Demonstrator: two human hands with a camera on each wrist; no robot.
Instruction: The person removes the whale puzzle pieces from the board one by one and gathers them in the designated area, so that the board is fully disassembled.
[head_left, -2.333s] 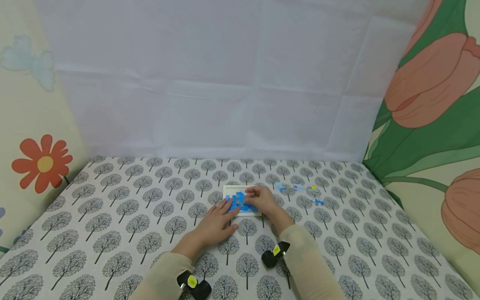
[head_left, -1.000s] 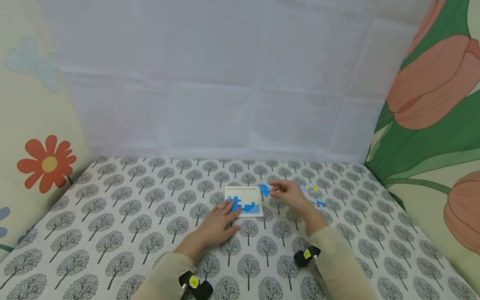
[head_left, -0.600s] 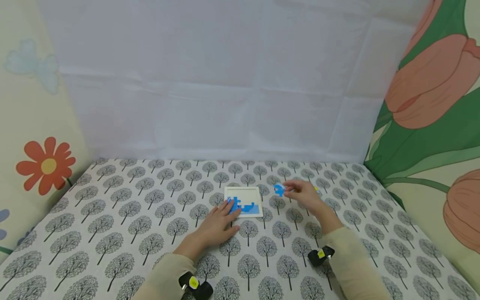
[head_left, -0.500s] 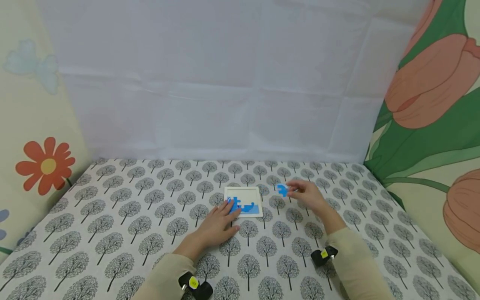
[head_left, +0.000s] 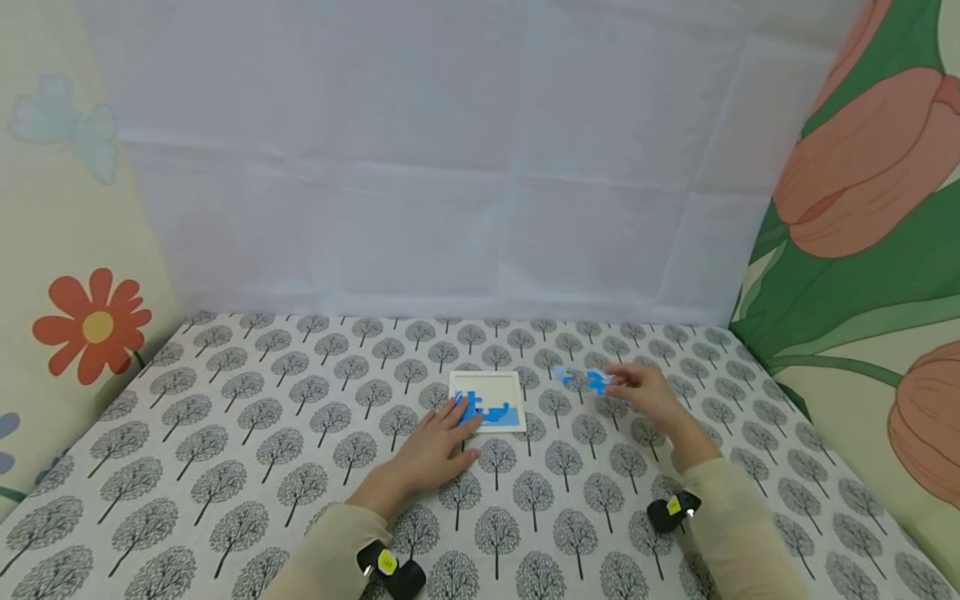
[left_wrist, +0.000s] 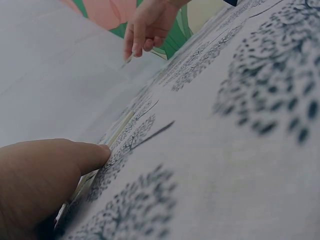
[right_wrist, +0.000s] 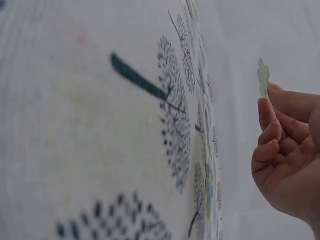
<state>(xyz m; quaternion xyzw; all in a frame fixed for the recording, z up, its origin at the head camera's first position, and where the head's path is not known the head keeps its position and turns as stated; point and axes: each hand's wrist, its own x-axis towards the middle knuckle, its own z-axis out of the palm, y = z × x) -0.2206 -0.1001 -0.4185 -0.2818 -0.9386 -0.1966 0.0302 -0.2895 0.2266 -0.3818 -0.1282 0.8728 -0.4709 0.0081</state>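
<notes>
A small white puzzle tray [head_left: 487,381] lies on the patterned cloth, with joined blue puzzle pieces [head_left: 493,414] filling its lower part. My left hand [head_left: 431,450] rests flat over the tray's lower left corner, fingers straight across the pieces. To the right of the tray, my right hand [head_left: 648,396] pinches a blue puzzle piece [head_left: 597,381] between thumb and fingertips. In the right wrist view that piece [right_wrist: 263,77] shows edge-on, raised off the cloth. The left wrist view shows my left thumb [left_wrist: 92,156] by the tray's edge.
A pale blue loose piece [head_left: 561,373] lies on the cloth [head_left: 360,450] left of my right hand. Other loose pieces by that hand are covered by it. A white sheet [head_left: 420,183] hangs behind the table, with flower-printed panels [head_left: 862,192] at the sides.
My right hand has lifted a blue puzzle piece out of the tray and carried it rightward, over the loose pieces. My left hand has stayed on the tray's corner.
</notes>
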